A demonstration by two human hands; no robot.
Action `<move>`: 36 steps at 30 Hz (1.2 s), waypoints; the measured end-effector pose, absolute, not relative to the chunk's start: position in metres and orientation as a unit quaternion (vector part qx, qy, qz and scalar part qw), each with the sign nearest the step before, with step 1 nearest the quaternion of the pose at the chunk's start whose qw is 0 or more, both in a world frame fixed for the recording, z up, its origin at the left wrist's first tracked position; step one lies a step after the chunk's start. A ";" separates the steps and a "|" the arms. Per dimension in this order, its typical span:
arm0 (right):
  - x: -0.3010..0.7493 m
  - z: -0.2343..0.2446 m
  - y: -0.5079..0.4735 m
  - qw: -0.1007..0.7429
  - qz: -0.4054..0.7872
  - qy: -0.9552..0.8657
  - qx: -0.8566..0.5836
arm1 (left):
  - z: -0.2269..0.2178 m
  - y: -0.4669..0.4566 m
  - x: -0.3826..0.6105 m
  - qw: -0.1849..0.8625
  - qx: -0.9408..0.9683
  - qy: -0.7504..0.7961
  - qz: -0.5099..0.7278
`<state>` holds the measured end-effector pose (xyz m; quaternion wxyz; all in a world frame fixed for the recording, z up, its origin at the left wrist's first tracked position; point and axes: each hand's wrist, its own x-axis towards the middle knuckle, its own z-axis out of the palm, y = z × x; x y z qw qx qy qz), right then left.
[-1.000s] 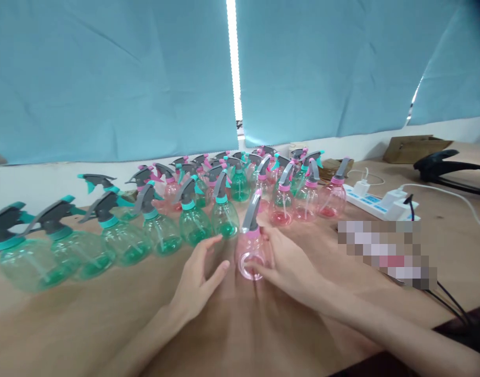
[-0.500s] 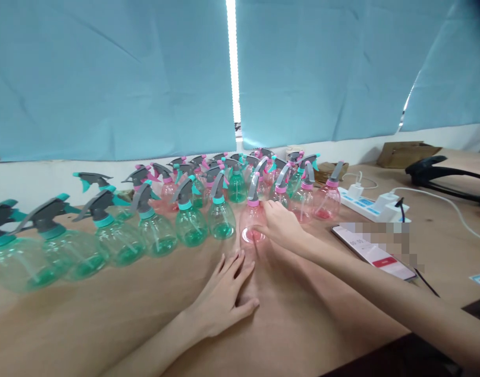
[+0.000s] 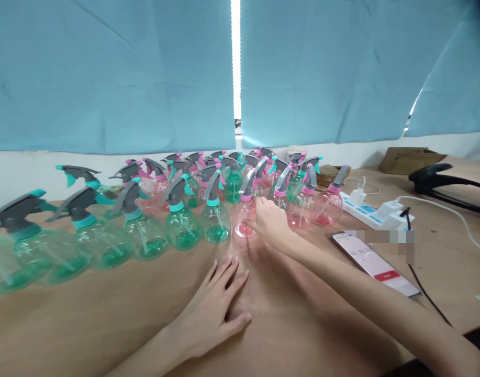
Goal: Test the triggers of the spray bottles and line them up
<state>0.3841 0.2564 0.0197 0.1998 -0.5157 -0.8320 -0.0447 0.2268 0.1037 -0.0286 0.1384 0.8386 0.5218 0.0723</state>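
My right hand (image 3: 269,224) is stretched forward with its fingers wrapped round the side of a pink spray bottle (image 3: 244,212) that stands in the front row. That bottle sits just right of a green spray bottle (image 3: 215,220) and left of other pink spray bottles (image 3: 302,204). My left hand (image 3: 214,311) lies flat on the wooden table (image 3: 106,324), fingers spread, holding nothing, well short of the bottles. A row of green spray bottles (image 3: 98,238) runs off to the left.
Several more green and pink spray bottles crowd behind the front row, near blue curtains (image 3: 106,73). A phone (image 3: 375,262) lies right of my right arm. A white power strip (image 3: 371,209) with cables and a black device (image 3: 444,178) sit at the far right.
My right hand pushed the pink bottle away from me into the front row. My left hand let go of it, drew back and flattened on the table.
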 end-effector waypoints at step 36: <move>0.442 0.015 0.287 0.272 0.056 -0.732 -0.622 | -0.032 0.162 0.287 0.163 0.821 0.502 0.218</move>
